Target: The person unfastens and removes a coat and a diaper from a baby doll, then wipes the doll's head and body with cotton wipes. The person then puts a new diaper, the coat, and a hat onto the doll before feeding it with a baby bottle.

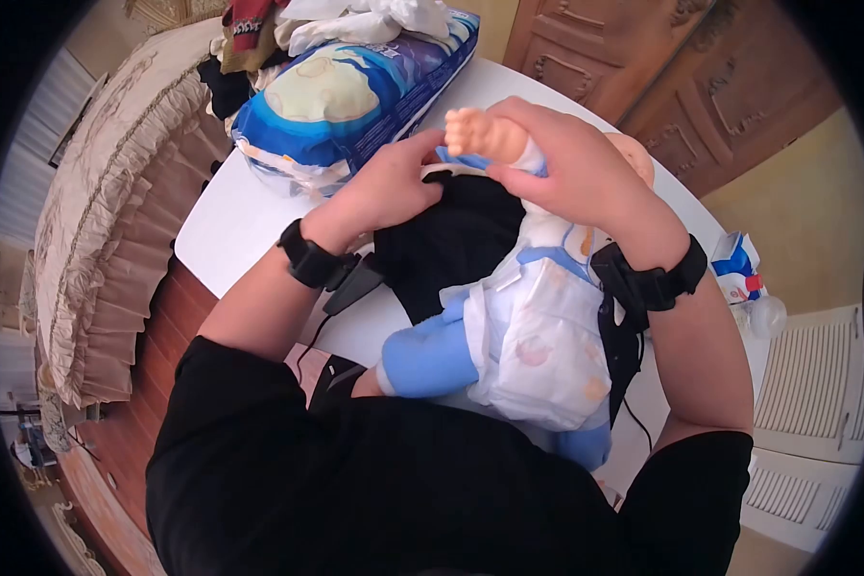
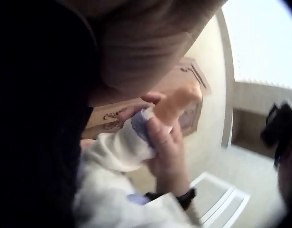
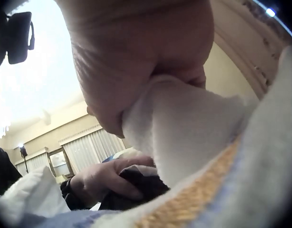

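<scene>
A baby doll (image 1: 547, 230) lies on its back on a white table, dressed in a white top with blue trim, blue pants and a white diaper (image 1: 552, 350). My right hand (image 1: 586, 163) grips the doll's forearm at the sleeve cuff, and the doll's small hand (image 1: 470, 132) pokes out past my fingers. In the left wrist view that doll's hand (image 2: 177, 104) also shows, above the blue cuff. My left hand (image 1: 394, 187) pinches the edge of a black cloth garment (image 1: 451, 235) spread beside the doll. The doll's head is mostly hidden behind my right hand.
A blue diaper pack (image 1: 326, 120) stands at the table's far left, with clothes (image 1: 365, 24) piled on it. Small packets and a bottle (image 1: 763, 315) sit at the right edge. The white table (image 1: 226, 226) ends near a ruffled bed (image 1: 115, 240); wooden doors stand behind.
</scene>
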The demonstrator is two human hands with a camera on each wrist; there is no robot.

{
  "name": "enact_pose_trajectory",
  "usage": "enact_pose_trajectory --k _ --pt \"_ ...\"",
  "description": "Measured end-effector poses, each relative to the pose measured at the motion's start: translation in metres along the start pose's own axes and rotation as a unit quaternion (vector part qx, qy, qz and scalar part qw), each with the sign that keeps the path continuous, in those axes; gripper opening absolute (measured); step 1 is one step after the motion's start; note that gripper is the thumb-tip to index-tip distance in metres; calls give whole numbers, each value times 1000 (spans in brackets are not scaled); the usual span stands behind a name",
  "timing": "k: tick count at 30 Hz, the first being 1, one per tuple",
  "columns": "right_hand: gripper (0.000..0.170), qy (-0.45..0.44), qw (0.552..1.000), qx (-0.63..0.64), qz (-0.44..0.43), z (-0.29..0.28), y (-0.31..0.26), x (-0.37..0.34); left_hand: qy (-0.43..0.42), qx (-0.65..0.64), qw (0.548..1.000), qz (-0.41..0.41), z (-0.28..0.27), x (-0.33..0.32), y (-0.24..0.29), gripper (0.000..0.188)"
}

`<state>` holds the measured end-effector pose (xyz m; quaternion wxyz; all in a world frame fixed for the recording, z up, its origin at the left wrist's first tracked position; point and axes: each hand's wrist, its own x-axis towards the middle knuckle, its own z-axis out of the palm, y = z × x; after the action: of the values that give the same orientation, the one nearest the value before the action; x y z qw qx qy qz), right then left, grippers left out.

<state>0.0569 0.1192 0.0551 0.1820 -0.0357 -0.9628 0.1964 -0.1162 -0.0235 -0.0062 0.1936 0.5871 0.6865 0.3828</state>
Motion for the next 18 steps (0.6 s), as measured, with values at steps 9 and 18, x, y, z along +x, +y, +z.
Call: enact_pose_trajectory --k 9,18 --pt "25 -92 982 -165 -20 17 -15 5 -64 -498 847 -172 3 5 -21 22" --pt "14 -68 956 -285 -11 20 -18 5 -59 -551 814 -176 6 -7 -14 26"
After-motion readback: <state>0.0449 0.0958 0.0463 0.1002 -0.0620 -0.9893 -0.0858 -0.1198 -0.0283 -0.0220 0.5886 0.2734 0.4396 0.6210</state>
